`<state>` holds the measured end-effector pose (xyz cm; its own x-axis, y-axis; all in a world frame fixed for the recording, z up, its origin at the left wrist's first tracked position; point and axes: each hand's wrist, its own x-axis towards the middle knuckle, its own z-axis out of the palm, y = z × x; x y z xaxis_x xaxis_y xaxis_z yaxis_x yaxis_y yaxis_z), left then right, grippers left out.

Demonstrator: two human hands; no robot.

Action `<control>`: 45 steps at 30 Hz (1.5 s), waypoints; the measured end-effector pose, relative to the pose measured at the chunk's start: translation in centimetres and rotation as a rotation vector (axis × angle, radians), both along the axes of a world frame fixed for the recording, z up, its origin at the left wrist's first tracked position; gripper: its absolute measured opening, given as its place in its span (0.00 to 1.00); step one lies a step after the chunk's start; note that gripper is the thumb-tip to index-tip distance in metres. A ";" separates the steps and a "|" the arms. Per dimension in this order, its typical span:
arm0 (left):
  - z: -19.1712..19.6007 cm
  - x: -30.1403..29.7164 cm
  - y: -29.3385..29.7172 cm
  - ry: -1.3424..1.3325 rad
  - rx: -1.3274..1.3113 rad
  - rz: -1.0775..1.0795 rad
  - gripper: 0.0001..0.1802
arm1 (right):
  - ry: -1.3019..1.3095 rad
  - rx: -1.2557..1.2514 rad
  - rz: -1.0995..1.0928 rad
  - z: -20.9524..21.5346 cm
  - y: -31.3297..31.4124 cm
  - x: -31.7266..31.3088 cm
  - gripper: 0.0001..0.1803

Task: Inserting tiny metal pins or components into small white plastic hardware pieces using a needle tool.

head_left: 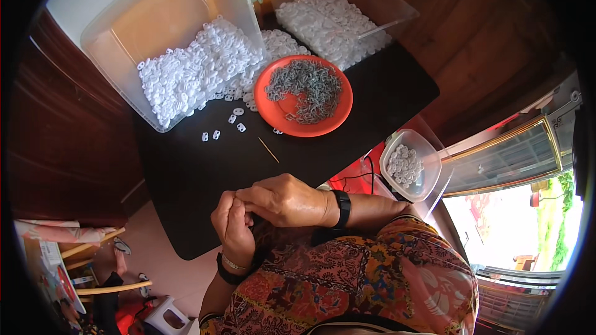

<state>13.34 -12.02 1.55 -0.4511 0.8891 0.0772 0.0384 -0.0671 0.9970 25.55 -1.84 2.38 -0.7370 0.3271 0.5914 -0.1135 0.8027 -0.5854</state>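
Holding bare left hand point(237, 228) and bare right hand point(280, 202) together, grip contents impossible to tell, near loose white plastic two-holed pieces point(241, 128) on black tabletop point(186, 189); seemingly amid fine handwork, calling for precision.

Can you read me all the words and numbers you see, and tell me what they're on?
There are none I can read out.
White-and-red printed thing, lower left: its marks are too small and blurred.
Orange-red plate: no writing that I can see.
Loose white pieces: their dark spots look like holes, not letters.
Black wristband: no writing visible.
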 end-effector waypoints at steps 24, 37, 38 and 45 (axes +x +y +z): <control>0.1 -1.9 -1.0 0.135 -0.013 -0.043 0.09 | -0.349 0.352 -0.177 7.4 16.7 -3.1 0.10; -0.4 -2.4 -1.3 0.136 -0.017 -0.027 0.11 | -0.708 0.567 0.078 1.6 16.2 -9.8 0.08; -0.5 -2.4 -1.3 0.132 -0.013 -0.031 0.11 | -0.743 0.572 0.064 1.6 16.2 -10.0 0.07; -0.4 -2.3 -1.5 0.121 0.005 -0.026 0.11 | -0.932 0.472 0.039 2.8 15.6 -11.1 0.06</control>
<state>11.08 -13.56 1.17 -0.4155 0.8997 0.1341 0.1570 -0.0743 0.9848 14.49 13.77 5.18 -0.9719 0.1767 -0.1554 0.1911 0.9781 -0.0829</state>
